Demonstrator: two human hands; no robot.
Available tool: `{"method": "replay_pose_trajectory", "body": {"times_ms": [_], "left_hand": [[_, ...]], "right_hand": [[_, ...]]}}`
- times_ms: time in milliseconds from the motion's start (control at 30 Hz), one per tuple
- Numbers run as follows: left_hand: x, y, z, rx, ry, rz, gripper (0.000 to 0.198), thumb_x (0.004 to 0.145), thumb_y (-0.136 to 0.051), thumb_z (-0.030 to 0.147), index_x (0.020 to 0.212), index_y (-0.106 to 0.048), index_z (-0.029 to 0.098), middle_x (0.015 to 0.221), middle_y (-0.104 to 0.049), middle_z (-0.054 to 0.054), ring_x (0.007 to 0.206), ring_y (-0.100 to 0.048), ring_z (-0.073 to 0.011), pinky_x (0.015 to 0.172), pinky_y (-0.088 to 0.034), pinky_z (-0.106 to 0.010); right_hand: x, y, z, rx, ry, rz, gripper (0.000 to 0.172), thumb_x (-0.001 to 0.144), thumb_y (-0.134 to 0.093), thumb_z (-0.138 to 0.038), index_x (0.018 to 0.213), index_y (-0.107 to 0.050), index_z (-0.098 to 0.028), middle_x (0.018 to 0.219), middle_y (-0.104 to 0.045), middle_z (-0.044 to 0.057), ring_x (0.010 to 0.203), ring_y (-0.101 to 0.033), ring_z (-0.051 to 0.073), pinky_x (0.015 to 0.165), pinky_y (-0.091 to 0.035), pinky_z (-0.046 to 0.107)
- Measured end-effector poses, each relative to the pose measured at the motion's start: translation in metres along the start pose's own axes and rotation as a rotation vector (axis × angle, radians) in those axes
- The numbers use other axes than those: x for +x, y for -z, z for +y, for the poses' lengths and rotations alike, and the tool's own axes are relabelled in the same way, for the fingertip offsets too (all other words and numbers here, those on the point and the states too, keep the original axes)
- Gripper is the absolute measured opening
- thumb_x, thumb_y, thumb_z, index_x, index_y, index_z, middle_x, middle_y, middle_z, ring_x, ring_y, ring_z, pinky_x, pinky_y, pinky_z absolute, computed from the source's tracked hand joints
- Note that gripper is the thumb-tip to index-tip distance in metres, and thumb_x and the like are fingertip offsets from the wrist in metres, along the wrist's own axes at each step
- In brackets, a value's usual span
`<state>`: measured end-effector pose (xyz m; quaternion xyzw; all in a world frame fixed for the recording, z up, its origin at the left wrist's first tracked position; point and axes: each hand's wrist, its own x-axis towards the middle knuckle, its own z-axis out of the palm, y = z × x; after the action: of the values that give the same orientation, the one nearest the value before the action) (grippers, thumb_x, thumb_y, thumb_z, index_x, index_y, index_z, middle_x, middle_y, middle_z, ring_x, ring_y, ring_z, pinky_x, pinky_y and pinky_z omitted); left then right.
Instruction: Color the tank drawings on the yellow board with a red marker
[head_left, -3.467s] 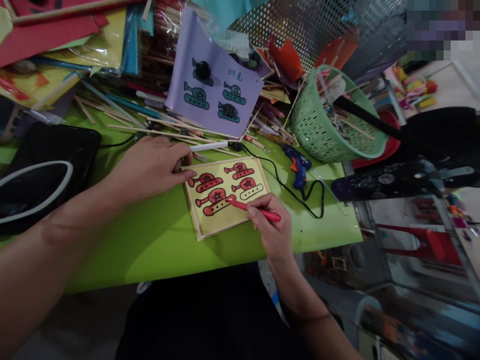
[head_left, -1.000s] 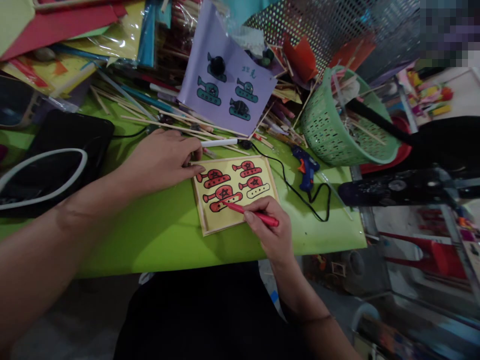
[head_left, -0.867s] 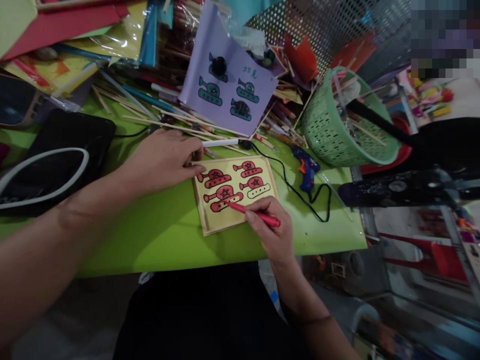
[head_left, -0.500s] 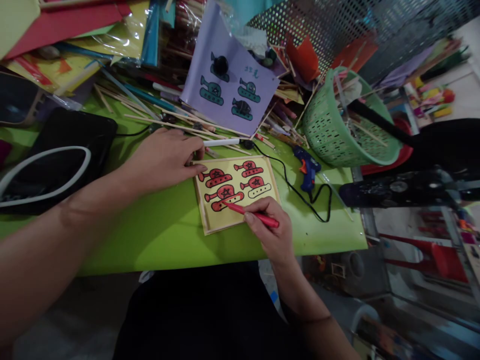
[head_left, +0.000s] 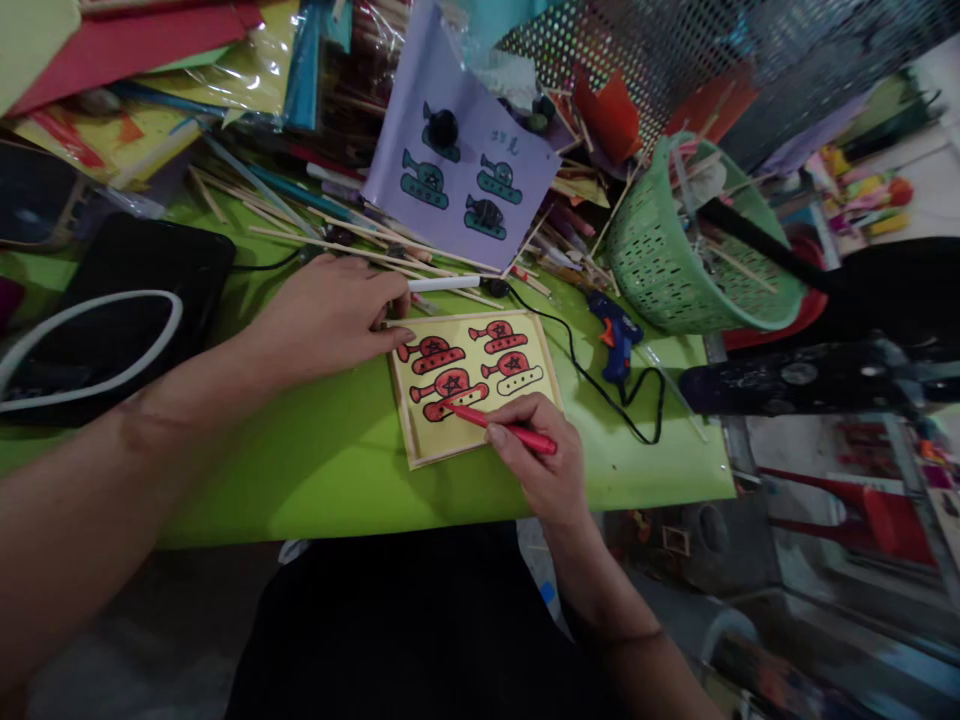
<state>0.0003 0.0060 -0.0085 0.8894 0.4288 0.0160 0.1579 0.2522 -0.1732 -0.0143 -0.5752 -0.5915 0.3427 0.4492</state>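
A yellow card [head_left: 442, 432] with a pale wooden-stick border lies on the green table. It bears several black-outlined tank drawings, mostly coloured red; the lower-right one has an uncoloured base. My right hand [head_left: 544, 455] is closed around a red marker [head_left: 529, 437], its tip on the lower-left tank's base. At the card's upper-left corner rests my left hand [head_left: 337, 308], fingers bent and thumb on the border. A white pen [head_left: 444, 284] sticks out beside its index finger; whether the fingers grip it is hidden.
Behind the card stands a purple sheet [head_left: 457, 220] with similar green tanks, among scattered wooden sticks [head_left: 352, 245]. To the right are a blue glue gun [head_left: 619, 335] with a black cord and a green basket [head_left: 645, 260]. A black case [head_left: 161, 265] lies left.
Both hands stay nearly in place. The red marker's tip remains on the lower-left tank, with barely any visible shift.
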Motion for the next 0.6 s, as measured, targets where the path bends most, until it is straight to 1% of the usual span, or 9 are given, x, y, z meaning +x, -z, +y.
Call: {"method": "replay_pose_trajectory", "body": {"times_ms": [67,167,233,267,400,500,600], "left_hand": [[-0.0007,0.0014,0.0013,-0.002,0.0,-0.001,0.026,0.103,-0.062,0.045,0.115,-0.071,0.024,0.087,-0.068,-0.004,0.087,-0.062,-0.0289,0.087,-0.041,-0.042],[-0.0021,0.0041,0.0026,-0.003,-0.021,-0.001,0.027,0.107,-0.057,0.042,0.118,-0.072,0.022,0.088,-0.069,-0.005,0.09,-0.061,-0.0283,0.086,-0.04,-0.041],[-0.0031,0.0055,0.0027,0.01,-0.008,0.01,0.026,0.106,-0.06,0.041,0.116,-0.073,0.02,0.084,-0.068,-0.004,0.088,-0.059,-0.0271,0.085,-0.039,-0.04],[-0.0036,0.006,0.0026,0.003,-0.029,0.013,0.027,0.108,-0.058,0.04,0.118,-0.073,0.02,0.086,-0.069,-0.004,0.09,-0.06,-0.0267,0.086,-0.039,-0.04],[-0.005,0.0066,0.0021,-0.012,-0.043,0.0,0.025,0.108,-0.059,0.038,0.118,-0.073,0.019,0.087,-0.068,-0.003,0.09,-0.059,-0.0252,0.084,-0.037,-0.038],[-0.0049,0.0067,0.0027,-0.007,-0.03,0.002,0.027,0.108,-0.058,0.039,0.12,-0.073,0.019,0.087,-0.069,-0.004,0.091,-0.059,-0.0263,0.084,-0.037,-0.039],[-0.0036,0.0076,0.0039,0.002,-0.014,-0.032,0.033,0.108,-0.056,0.042,0.122,-0.073,0.017,0.09,-0.071,-0.006,0.094,-0.062,-0.0291,0.088,-0.04,-0.041]], "right_hand": [[0.0001,0.0002,0.0002,-0.001,0.012,0.001,0.004,0.098,-0.083,-0.025,0.096,-0.081,-0.026,0.078,-0.078,-0.003,0.062,-0.066,0.014,0.056,-0.051,0.025],[-0.0004,0.0008,0.0015,-0.001,0.034,-0.006,0.006,0.098,-0.084,-0.022,0.097,-0.081,-0.027,0.08,-0.079,-0.004,0.064,-0.066,0.013,0.058,-0.052,0.025],[-0.0008,0.001,0.0027,0.006,0.04,0.002,0.007,0.099,-0.084,-0.021,0.098,-0.081,-0.028,0.081,-0.079,-0.004,0.064,-0.066,0.013,0.059,-0.053,0.025],[-0.0009,0.001,0.0032,0.007,0.038,0.01,0.008,0.099,-0.083,-0.021,0.098,-0.08,-0.028,0.081,-0.079,-0.004,0.064,-0.066,0.013,0.058,-0.053,0.025],[-0.0007,0.0005,0.0033,-0.002,0.043,0.022,0.007,0.1,-0.082,-0.021,0.098,-0.079,-0.028,0.081,-0.078,-0.004,0.063,-0.066,0.013,0.057,-0.053,0.025],[-0.0006,0.0,0.0024,-0.002,0.046,0.002,0.007,0.1,-0.083,-0.022,0.098,-0.08,-0.028,0.079,-0.078,-0.004,0.062,-0.066,0.013,0.056,-0.052,0.024],[-0.0013,-0.0003,0.0022,-0.002,0.032,0.025,0.006,0.1,-0.083,-0.022,0.098,-0.08,-0.027,0.079,-0.077,-0.004,0.061,-0.065,0.013,0.055,-0.051,0.024]]}}
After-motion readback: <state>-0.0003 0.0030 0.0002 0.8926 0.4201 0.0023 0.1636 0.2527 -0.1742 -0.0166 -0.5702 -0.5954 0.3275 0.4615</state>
